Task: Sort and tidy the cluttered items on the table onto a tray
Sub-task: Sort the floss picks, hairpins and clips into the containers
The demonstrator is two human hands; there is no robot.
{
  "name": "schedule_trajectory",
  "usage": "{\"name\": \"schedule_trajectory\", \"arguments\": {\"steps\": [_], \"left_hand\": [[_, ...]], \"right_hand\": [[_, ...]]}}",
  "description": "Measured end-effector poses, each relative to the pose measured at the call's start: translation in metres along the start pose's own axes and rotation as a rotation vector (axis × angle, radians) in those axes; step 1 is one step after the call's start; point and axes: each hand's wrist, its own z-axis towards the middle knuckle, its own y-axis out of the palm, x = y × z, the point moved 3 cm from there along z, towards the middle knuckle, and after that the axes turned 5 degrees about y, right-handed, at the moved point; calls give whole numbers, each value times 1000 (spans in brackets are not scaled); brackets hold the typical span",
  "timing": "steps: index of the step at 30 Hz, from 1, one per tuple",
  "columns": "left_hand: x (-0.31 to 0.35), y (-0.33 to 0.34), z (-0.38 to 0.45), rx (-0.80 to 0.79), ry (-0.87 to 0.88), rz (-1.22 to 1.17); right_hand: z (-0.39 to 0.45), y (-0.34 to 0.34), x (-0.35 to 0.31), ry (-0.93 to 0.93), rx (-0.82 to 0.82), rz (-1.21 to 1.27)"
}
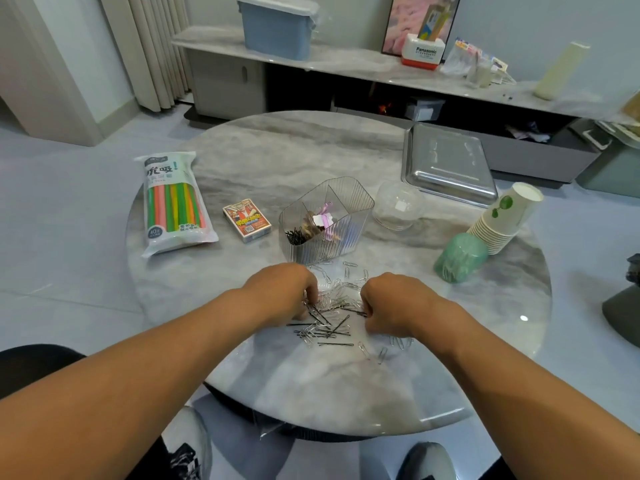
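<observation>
While both hands work the middle of the round marble table [263,157], the pile of paper clips and black hairpins [334,315] lies scattered between them near the front edge, and the pins point every way: several lie crosswise, left to right, others slant toward the person. The left hand [282,289] has its fingers curled down into the heap, pinching at pins, it seems; the right hand [393,304] is curled the same way on the other side, though what its fingertips hold is hidden. Just beyond the pile stands a clear ribbed organizer [327,221] with dividers, black hairpins in its front-left section, a pink-tagged bundle in the middle. A clear dome lid [398,209] sits to its right. Farther back on the right, the steel tray [448,162] sits at the table's edge. A stack of paper cups [507,220] lies tilted against a green container [459,258]. On the left, a pack of coloured straws [175,202] runs lengthwise away from the person, a card deck [246,220] beside it. Behind, a low cabinet holds a blue bin [278,26].
</observation>
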Motion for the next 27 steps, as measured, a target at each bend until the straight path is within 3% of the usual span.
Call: {"name": "schedule_trajectory", "arguments": {"steps": [9, 16, 18, 21, 27], "left_hand": [[-11, 6, 5, 37, -32, -1], [-22, -16, 4, 146, -91, -93], [-25, -14, 2, 136, -107, -91], [-27, -11, 0, 102, -113, -89], [-22, -16, -3, 115, -107, -116]], "right_hand": [[-1, -18, 36, 102, 85, 221], [2, -16, 40, 68, 160, 284], [1, -12, 31, 39, 99, 325], [-1, -3, 17, 38, 16, 190], [3, 1, 8, 25, 33, 4]]}}
